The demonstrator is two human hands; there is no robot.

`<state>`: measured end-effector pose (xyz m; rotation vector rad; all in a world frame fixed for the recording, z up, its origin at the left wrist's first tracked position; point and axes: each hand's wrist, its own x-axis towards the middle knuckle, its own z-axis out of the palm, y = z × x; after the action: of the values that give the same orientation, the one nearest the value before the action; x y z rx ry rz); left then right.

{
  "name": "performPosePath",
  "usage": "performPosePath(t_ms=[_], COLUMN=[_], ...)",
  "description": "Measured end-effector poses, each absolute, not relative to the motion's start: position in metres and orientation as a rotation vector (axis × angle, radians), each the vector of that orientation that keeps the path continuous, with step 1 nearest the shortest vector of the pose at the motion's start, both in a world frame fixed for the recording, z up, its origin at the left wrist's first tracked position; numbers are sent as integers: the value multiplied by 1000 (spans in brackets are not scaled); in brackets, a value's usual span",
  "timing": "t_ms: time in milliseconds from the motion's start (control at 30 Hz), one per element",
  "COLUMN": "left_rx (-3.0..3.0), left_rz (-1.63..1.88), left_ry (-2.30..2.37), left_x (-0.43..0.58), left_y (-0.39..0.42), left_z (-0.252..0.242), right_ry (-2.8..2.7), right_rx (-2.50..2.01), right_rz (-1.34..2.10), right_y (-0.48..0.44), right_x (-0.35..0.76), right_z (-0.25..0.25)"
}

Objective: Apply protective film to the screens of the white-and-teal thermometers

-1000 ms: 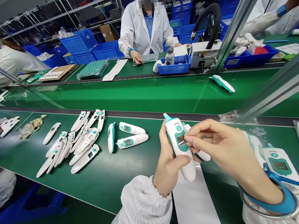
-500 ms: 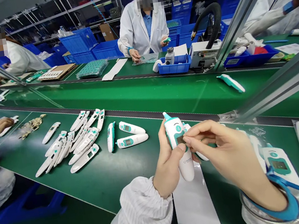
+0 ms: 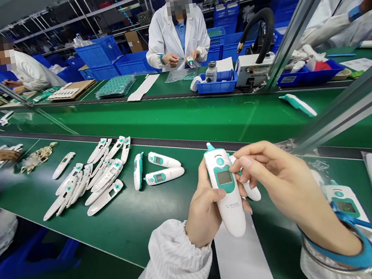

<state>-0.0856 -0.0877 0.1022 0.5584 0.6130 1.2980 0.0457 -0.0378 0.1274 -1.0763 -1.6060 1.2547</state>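
"Dark green, smooth surface (image 3: pixel 123 235) at the front. What's nearest on it?"

"One long strip of white paper (image 3: pixel 244 261), below the hands."

"And those hands?"

"The left hand (image 3: pixel 202 211) grasps a white, paddle-shaped plastic device (image 3: pixel 228 194) with a teal-framed grey screen, its rounded end over the paper, thumb on its front. The right hand (image 3: pixel 279 181) has bent fingers at its edge, beside the screen; whether they pinch anything, I cannot tell."

"Beyond them?"

"Three similar white-and-teal devices (image 3: pixel 165 176) lie to the left, next to a heap of slim white plastic shells (image 3: pixel 107 175)."

"Farther off?"

"Another such device (image 3: pixel 299 105) lies on a bright green belt (image 3: pixel 168 114). Past that, a blue plastic bin (image 3: pixel 216 87) and a co-worker in a white coat (image 3: pixel 161 40), holding something small."
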Motion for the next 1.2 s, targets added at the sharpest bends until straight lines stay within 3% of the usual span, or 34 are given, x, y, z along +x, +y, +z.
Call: performPosePath(t_ms=[300,533,833,1100,1200], left_rx=[522,593,577,590,712], left_rz=[1319,1298,1307,1347,1346], left_ry=[467,556,570,626,920], left_x=[-85,-86,-88,-95,-99], left_y=[-89,-87,-80,-77,-78], left_z=[104,100,90,86,79], right_ry=[-1603,-1641,-1530,-1639,-1811], right_rx=[-1092,-1002,-903,-861,-1019], right_rz=[1151,1820,2014,2066,1816], right_y=[-34,-40,-33,-24,1], right_x=[47,37,40,30,26], right_z=[115,112,94,104,97])
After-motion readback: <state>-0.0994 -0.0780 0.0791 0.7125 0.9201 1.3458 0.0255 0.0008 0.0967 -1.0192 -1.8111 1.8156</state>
